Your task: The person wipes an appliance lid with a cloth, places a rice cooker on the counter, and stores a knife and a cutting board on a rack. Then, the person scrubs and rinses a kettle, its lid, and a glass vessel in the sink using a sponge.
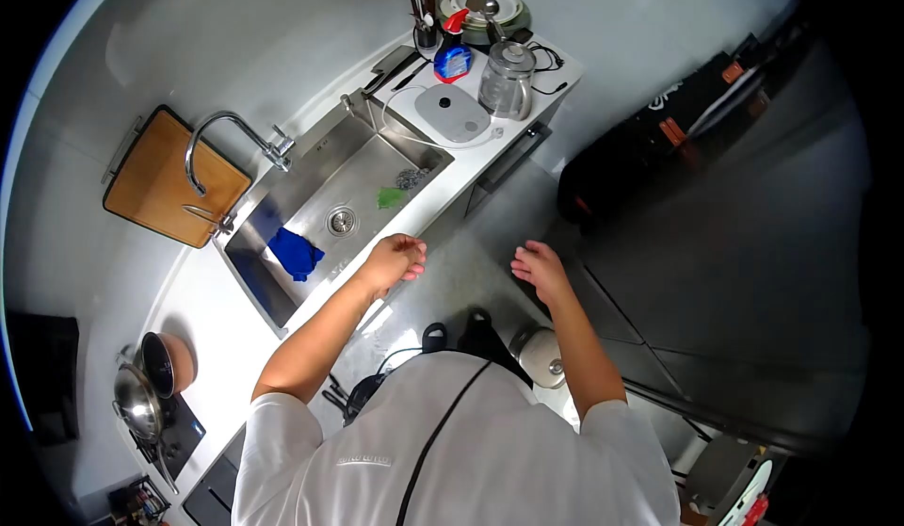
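My left hand (pixel 395 264) hovers beside the front rim of the steel sink (pixel 353 173), fingers loosely bent and nothing seen in them. Out over the floor to the right is my right hand (pixel 540 270), bare, with its fingers part-curled and apart. Inside the sink lie a blue cloth (pixel 296 254), a green scrap of cloth or sponge (pixel 390 197) and a steel wool scrubber (pixel 411 178). Neither hand touches any of these. A curved chrome faucet (pixel 231 119) arches at the back of the basin.
Beyond the sink stand a spray bottle (pixel 453 60), glass kettle (pixel 508 80), white appliance base or lid (pixel 452 113) and stacked plates (pixel 482 4). A cutting board (pixel 174 178) leans on the wall. Pans (pixel 139 402) sit lower left. A dark refrigerator-like cabinet (pixel 716 272) fills the right.
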Demonstrator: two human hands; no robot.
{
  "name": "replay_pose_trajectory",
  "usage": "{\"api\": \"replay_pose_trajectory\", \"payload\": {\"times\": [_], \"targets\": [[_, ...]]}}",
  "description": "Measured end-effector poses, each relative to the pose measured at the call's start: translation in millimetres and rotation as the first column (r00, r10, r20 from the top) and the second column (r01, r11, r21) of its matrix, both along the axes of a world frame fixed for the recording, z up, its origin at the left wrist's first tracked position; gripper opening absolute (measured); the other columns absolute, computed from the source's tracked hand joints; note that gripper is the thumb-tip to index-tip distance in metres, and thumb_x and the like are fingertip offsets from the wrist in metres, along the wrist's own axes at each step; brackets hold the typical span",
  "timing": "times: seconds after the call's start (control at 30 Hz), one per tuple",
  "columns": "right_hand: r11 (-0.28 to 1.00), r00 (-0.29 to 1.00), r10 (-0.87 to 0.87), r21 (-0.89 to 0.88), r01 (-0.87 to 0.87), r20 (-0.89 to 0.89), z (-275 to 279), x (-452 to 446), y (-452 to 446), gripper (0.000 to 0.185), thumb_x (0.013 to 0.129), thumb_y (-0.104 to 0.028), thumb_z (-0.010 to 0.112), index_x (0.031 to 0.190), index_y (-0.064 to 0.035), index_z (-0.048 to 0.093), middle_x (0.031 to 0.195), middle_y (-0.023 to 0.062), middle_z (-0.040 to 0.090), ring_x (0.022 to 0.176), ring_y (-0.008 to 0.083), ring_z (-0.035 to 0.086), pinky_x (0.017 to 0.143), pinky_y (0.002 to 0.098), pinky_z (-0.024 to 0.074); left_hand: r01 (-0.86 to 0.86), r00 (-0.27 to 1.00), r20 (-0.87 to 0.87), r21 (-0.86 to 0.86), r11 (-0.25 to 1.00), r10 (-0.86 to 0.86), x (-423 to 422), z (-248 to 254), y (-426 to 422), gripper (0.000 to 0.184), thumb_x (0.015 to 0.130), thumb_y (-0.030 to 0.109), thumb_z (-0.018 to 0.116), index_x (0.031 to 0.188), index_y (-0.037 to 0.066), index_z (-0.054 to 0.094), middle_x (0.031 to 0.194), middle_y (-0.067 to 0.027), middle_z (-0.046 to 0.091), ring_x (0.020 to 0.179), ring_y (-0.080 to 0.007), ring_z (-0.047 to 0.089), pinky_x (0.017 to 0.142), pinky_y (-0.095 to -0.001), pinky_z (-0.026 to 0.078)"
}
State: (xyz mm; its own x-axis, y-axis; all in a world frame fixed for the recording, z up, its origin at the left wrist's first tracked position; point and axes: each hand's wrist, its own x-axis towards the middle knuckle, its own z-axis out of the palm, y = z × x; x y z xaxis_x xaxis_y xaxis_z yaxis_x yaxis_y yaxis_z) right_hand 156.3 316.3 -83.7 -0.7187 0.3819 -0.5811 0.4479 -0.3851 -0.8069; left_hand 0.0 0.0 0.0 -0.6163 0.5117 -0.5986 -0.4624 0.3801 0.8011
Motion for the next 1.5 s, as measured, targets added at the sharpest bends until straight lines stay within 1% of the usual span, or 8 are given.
{"api": "replay_pose_trajectory", "payload": {"times": [0.37,0.57,0.7,0.8,1.03,1.1,1.33,1.5], "targets": [[0.995,0.984,0.068,0.081,-0.056,-0.162,-103.8,-318.5,81.2,0.057,0.096,-0.006,0.069,0.143,0.0078,0.040,0.110,0.0112,0.058,0.091,0.0205,0.068,0.075,0.0325,0.0593,-0.421,0.829,0.398,-0.017,0.907,0.392,-135.7,-60.1,87.5,0.038,0.100,0.020,0.066,0.130,0.000,0.056,0.112,-0.0157,0.067,0.096,-0.0276,0.071,0.080,-0.0373,0.060],[0.967,0.998,-0.055,0.253,0.043,0.039,-105.2,-416.2,88.5,0.055,0.096,-0.005,0.069,0.141,0.0069,0.040,0.101,0.0088,0.055,0.075,0.0173,0.067,0.060,0.0318,0.0564,-0.702,0.624,0.481,-0.001,0.712,0.616,-218.5,-151.6,150.0,0.018,0.097,0.016,0.067,0.108,0.004,0.059,0.100,-0.0122,0.064,0.087,-0.0267,0.068,0.074,-0.0390,0.060],[0.791,0.978,0.157,0.576,-0.207,0.135,-130.6,-436.5,103.1,0.062,0.089,-0.017,0.075,0.136,0.0117,0.045,0.117,0.0280,0.063,0.106,0.0423,0.064,0.091,0.0465,0.0533,-0.818,0.492,0.392,-0.097,0.567,0.777,-280.3,-166.3,203.7,0.014,0.094,0.013,0.070,0.100,0.005,0.061,0.088,-0.0084,0.063,0.074,-0.0220,0.064,0.064,-0.0356,0.057],[0.401,0.943,0.279,0.870,-0.287,0.183,-87.6,-431.2,87.9,0.076,0.086,-0.025,0.077,0.142,0.0125,0.043,0.140,0.0337,0.053,0.131,0.0517,0.049,0.113,0.0519,0.0404,-0.853,0.453,0.375,-0.082,0.516,0.809,-301.8,-186.8,230.1,0.014,0.092,0.013,0.071,0.098,0.005,0.061,0.080,-0.0058,0.061,0.065,-0.0181,0.060,0.057,-0.0322,0.052],[0.511,0.901,0.322,0.747,-0.425,0.291,-95.0,-435.8,110.2,0.075,0.088,-0.032,0.076,0.144,0.0065,0.045,0.141,0.0315,0.049,0.134,0.0460,0.047,0.113,0.0510,0.0400,-0.764,0.596,0.172,-0.180,0.620,0.784,-303.1,-193.6,246.8,0.017,0.091,0.011,0.070,0.105,0.004,0.065,0.074,-0.0031,0.060,0.058,-0.0132,0.056,0.051,-0.0279,0.046],[0.529,0.891,0.337,0.723,-0.445,0.302,-99.8,-433.5,116.9,0.073,0.088,-0.031,0.077,0.144,0.0035,0.047,0.136,0.0298,0.053,0.129,0.0436,0.051,0.110,0.0497,0.0424,-0.731,0.649,0.184,-0.115,0.672,0.738,-299.4,-199.2,241.2,0.026,0.092,0.014,0.071,0.115,0.003,0.067,0.090,-0.0041,0.066,0.071,-0.0138,0.059,0.062,-0.0311,0.048],[0.785,0.882,0.442,0.548,-0.291,-0.165,-69.0,-408.0,103.5,0.054,0.085,-0.014,0.080,0.127,0.0011,0.050,0.120,0.0156,0.059,0.111,0.0259,0.059,0.101,0.0386,0.0473,-0.721,0.681,0.388,0.206,0.661,0.621,-269.0,-152.8,187.9,0.039,0.100,0.011,0.066,0.136,0.006,0.052,0.126,-0.0067,0.064,0.112,-0.0174,0.062,0.097,-0.0344,0.051],[0.892,0.746,0.449,0.207,-0.401,-0.492,-4.6,-385.0,67.1,0.052,0.090,0.003,0.072,0.130,0.0010,0.038,0.121,0.0109,0.056,0.112,0.0164,0.057,0.099,0.0335,0.0477,-0.696,0.717,0.322,0.385,0.606,0.619,-231.7,-88.3,136.4,0.037,0.102,0.014,0.065,0.138,0.011,0.053,0.126,-0.0001,0.065,0.113,-0.0119,0.061,0.097,-0.0305,0.050]]}}
